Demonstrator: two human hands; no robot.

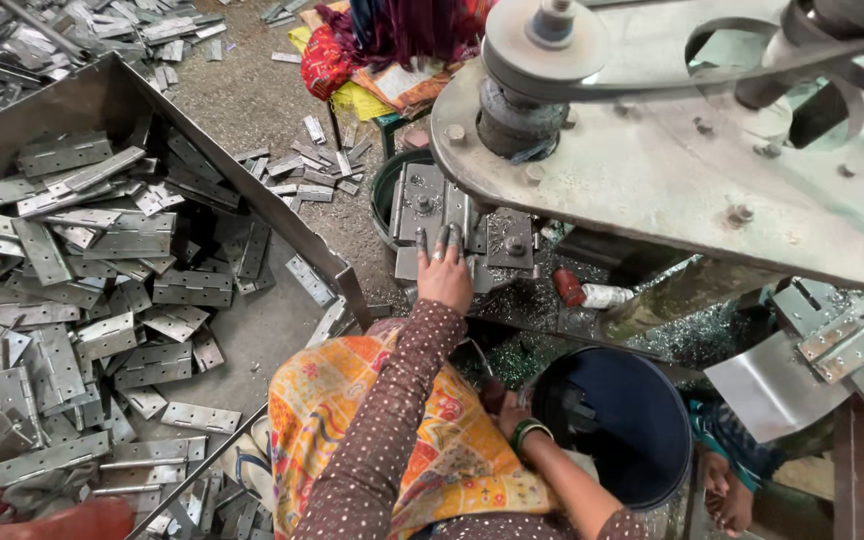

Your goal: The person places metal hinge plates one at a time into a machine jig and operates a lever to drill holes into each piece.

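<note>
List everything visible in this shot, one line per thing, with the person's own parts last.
metal hinges: too many to count, grey, heaped in the tray at left, more strewn on the floor
metal tray: one, grey, left side, its rim running diagonally
press machine: one, grey-green, upper right, with a pulley and belt on top
die plate: one, grey steel, under the machine, at the left hand's fingers
bucket: one, dark blue, bottom right of centre
red-capped bottle: one, lying on the machine bed
cloth bundle: one, red and yellow, top centre
left hand: reaching onto the die plate
right hand: green bangle, beside the bucket
</note>
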